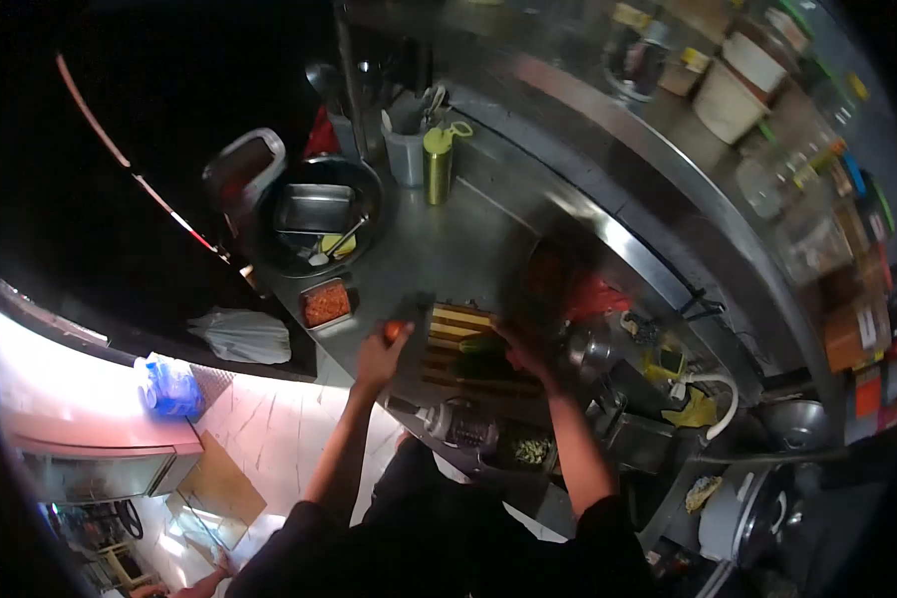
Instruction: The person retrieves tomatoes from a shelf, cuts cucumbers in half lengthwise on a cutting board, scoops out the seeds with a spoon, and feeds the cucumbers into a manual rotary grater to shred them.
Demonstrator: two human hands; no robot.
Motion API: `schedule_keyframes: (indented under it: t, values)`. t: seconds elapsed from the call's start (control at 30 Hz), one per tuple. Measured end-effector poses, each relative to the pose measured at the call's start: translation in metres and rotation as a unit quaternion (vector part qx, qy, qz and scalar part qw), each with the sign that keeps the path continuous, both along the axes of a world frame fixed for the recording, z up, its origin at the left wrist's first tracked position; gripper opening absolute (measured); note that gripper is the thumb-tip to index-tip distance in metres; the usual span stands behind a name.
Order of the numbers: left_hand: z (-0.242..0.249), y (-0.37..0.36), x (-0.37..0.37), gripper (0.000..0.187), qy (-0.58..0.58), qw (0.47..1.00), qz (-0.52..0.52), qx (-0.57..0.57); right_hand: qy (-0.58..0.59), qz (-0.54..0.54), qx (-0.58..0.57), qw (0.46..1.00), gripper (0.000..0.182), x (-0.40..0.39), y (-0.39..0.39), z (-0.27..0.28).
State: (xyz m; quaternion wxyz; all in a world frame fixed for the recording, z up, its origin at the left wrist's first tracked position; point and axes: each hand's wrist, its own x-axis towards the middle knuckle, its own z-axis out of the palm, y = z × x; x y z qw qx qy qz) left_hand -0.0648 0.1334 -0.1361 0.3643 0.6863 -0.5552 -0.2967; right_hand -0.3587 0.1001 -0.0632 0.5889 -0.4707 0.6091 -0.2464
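The metal worktop [419,244] carries everything in use; at its far left corner a wide dark bowl [376,204] holds a metal tray [314,207], a yellow item [339,243] and a utensil; nearer the middle lies a striped board [448,321], with a green vegetable [481,361] on it; the step in hand looks like preparing produce at this board, and the next move would seem to call for a steady grip and free space there; a grey tub [406,159] of utensils stands beside a yellow-green bottle [437,179]; a small pan [347,316] left of the board is filled with red, finely cut food [324,302]; chopped green pieces [532,451] sit in a dark container near the body; the left hand [376,359] grasps a small red-orange item [394,329], just left of the board; the right hand [528,351] is over the board's right side, too dark to tell whether clenched or released.
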Motion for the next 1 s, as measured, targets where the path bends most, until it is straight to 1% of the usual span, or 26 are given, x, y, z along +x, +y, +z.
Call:
schedule_keyframes:
  t: [0.07, 0.13, 0.2, 0.23, 0.27, 0.3, 0.33, 0.37, 0.4, 0.43, 0.47, 0.5, 0.53, 0.57, 0.6, 0.63, 0.67, 0.73, 0.77, 0.8, 0.83, 0.87, 0.9, 0.93, 0.97, 1.0]
  values:
    - [-0.025, -0.074, -0.004, 0.057, -0.051, 0.997, -0.023, 0.058, 0.004, 0.033, 0.009, 0.999, 0.029, 0.020, -0.061, -0.062]
    - [-0.067, -0.123, -0.007, 0.060, -0.125, 0.990, -0.031, 0.056, -0.054, 0.061, -0.019, 0.997, 0.032, 0.057, -0.103, -0.102]
    - [-0.077, -0.159, -0.016, 0.062, -0.156, 0.980, -0.010, 0.123, -0.111, 0.065, -0.046, 0.991, 0.036, 0.093, -0.135, -0.138]
    - [-0.064, -0.179, -0.024, 0.063, -0.149, 0.970, 0.016, 0.190, 0.028, 0.186, -0.088, 0.978, 0.037, 0.094, -0.156, -0.139]
    - [-0.062, -0.192, -0.037, 0.063, -0.139, 0.956, 0.040, 0.254, 0.189, 0.311, -0.155, 0.919, 0.040, 0.095, -0.177, -0.136]
    - [-0.127, -0.199, -0.035, 0.064, -0.110, 0.974, 0.047, 0.191, 0.306, 0.403, -0.223, 0.833, 0.042, 0.095, -0.198, -0.134]
    - [-0.151, -0.201, -0.041, 0.065, -0.118, 0.977, 0.052, 0.168, 0.369, 0.310, -0.242, 0.842, 0.042, 0.109, -0.192, -0.143]
    - [-0.173, -0.203, -0.047, 0.065, -0.125, 0.980, 0.057, 0.146, 0.424, 0.218, -0.263, 0.839, 0.042, 0.129, -0.186, -0.156]
    - [-0.137, -0.200, -0.046, 0.066, -0.175, 0.969, 0.057, 0.164, 0.472, 0.128, -0.284, 0.825, 0.042, 0.147, -0.179, -0.171]
    - [-0.115, -0.197, -0.046, 0.067, -0.226, 0.955, 0.058, 0.182, 0.491, 0.098, -0.296, 0.813, 0.042, 0.147, -0.174, -0.176]
    - [-0.124, -0.194, -0.046, 0.066, -0.279, 0.947, 0.045, 0.154, 0.509, 0.068, -0.307, 0.801, 0.041, 0.149, -0.169, -0.175]
    - [-0.130, -0.193, -0.043, 0.066, -0.332, 0.935, 0.031, 0.122, 0.500, 0.095, -0.313, 0.802, 0.041, 0.145, -0.165, -0.170]
    - [-0.135, -0.193, -0.043, 0.066, -0.383, 0.920, 0.018, 0.086, 0.439, 0.123, -0.276, 0.846, 0.041, 0.133, -0.164, -0.164]
    - [-0.126, -0.195, -0.047, 0.066, -0.361, 0.928, 0.023, 0.090, 0.377, 0.145, -0.231, 0.885, 0.041, 0.123, -0.165, -0.148]
    - [-0.106, -0.197, -0.050, 0.066, -0.340, 0.935, 0.028, 0.094, 0.249, 0.164, -0.135, 0.945, 0.041, 0.101, -0.170, -0.100]
    - [-0.093, -0.198, -0.052, 0.065, -0.320, 0.942, 0.034, 0.099, 0.218, 0.158, -0.180, 0.946, 0.039, 0.083, -0.152, -0.107]
    - [-0.095, -0.197, -0.053, 0.064, -0.327, 0.942, 0.049, 0.056, 0.187, 0.155, -0.225, 0.944, 0.037, 0.066, -0.134, -0.112]
    - [-0.100, -0.192, -0.054, 0.062, -0.342, 0.936, 0.080, -0.028, 0.221, 0.051, -0.275, 0.934, 0.031, 0.034, -0.070, -0.122]
    - [-0.097, -0.184, -0.057, 0.062, -0.316, 0.948, 0.020, -0.033, 0.136, -0.038, -0.202, 0.969, 0.030, 0.002, -0.036, -0.130]
    - [-0.091, -0.171, -0.064, 0.062, -0.290, 0.956, -0.039, -0.037, 0.047, -0.143, -0.140, 0.979, 0.029, -0.029, -0.002, -0.136]
    - [-0.082, -0.155, -0.072, 0.062, -0.265, 0.958, -0.097, -0.039, -0.090, -0.261, -0.132, 0.952, 0.029, -0.062, 0.035, -0.181]
    - [-0.060, -0.133, -0.092, 0.064, -0.107, 0.983, -0.117, -0.094, 0.091, -0.171, -0.074, 0.978, 0.033, -0.091, 0.056, -0.171]
    - [-0.062, -0.106, -0.105, 0.069, -0.091, 0.975, -0.180, -0.094, 0.265, -0.071, -0.018, 0.961, 0.037, -0.122, 0.072, -0.158]
    - [-0.063, -0.080, -0.118, 0.075, -0.070, 0.963, -0.243, -0.091, 0.263, -0.111, -0.037, 0.958, 0.039, -0.123, 0.085, -0.168]
    - [-0.086, -0.058, -0.123, 0.084, -0.190, 0.919, -0.344, -0.031, 0.261, -0.150, -0.058, 0.952, 0.041, -0.124, 0.098, -0.181]
    - [-0.082, -0.052, -0.132, 0.089, -0.219, 0.897, -0.379, -0.060, 0.080, -0.320, -0.145, 0.933, 0.041, -0.120, 0.112, -0.223]
